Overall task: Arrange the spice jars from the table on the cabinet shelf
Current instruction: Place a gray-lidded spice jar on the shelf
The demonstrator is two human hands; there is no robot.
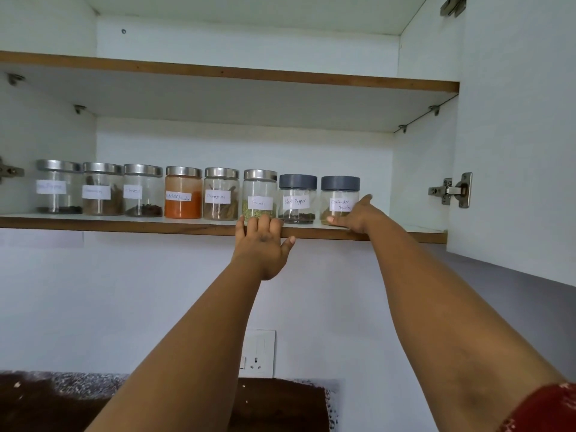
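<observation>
Several labelled spice jars stand in a row on the lower cabinet shelf (124,223). The six on the left have steel lids and the two on the right have grey lids. My right hand (355,217) cups the rightmost one, the coriander powder jar (339,190), with the thumb across its lower front and the fingers on its right side. My left hand (260,243) lies on the shelf's front edge, fingers apart, fingertips at the base of the fennel jar (260,190). Between the two hands stands the black pepper jar (297,198).
An upper shelf (218,71) spans the cabinet above the jars. The open cabinet door (514,135) and its hinge (452,190) are at the right. Shelf space is left to the right of the coriander jar. Below are a wall socket (258,353) and a dark counter (46,400).
</observation>
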